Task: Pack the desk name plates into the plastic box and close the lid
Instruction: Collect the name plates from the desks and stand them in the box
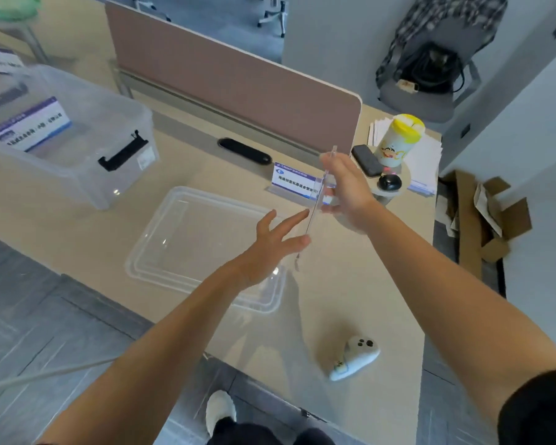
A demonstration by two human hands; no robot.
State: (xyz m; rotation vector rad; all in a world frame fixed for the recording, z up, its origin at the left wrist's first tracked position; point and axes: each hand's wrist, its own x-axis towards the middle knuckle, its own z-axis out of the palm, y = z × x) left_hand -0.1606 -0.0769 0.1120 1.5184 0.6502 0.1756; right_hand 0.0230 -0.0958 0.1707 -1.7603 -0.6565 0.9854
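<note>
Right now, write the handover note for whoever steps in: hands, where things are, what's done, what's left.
Right hand: raised above the desk, grip shut on a clear name plate seen edge-on.
Left hand: open, fingers spread, reaching toward that plate's lower edge; not gripping.
Plastic box: far left on the desk, open, with at least one labelled plate inside.
Lid: lying flat on the desk in front of the person, off the box.
Another name plate stands on the desk behind the hands.
Done: some plates packed.
Left: box the held plate and the standing one, then fit the lid.
</note>
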